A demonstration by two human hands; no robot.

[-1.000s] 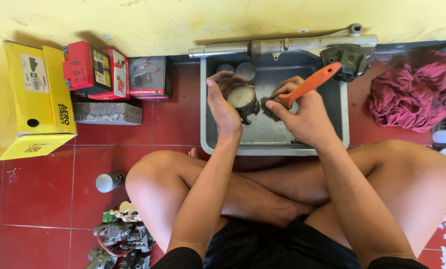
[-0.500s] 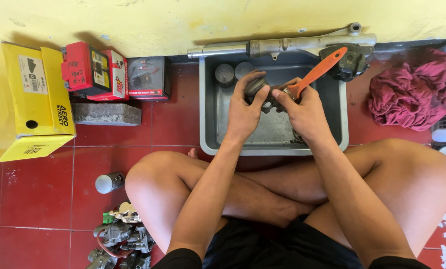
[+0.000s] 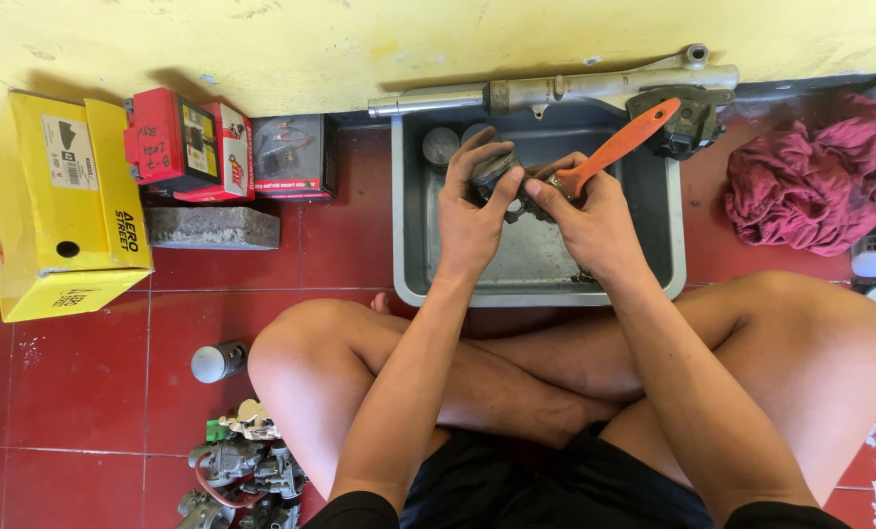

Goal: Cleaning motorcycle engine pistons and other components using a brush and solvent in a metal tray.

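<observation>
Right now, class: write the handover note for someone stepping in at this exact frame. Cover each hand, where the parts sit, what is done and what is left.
Left hand: grips a round metal part over the grey tray.
Right hand: holds an orange-handled brush against that part.
Two more round parts lie at the tray's far end; a long metal tube rests across its far rim.
Done: cannot tell how clean the part is.
Left: probably finish brushing it, then the two in the tray.

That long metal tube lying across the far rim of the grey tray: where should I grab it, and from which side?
Probably the bare left stretch of the metal tube, from above: it lies flat, slim and uncovered there. Its right end is bulkier, with a dark part against it. Both hands are busy over the grey tray.
</observation>
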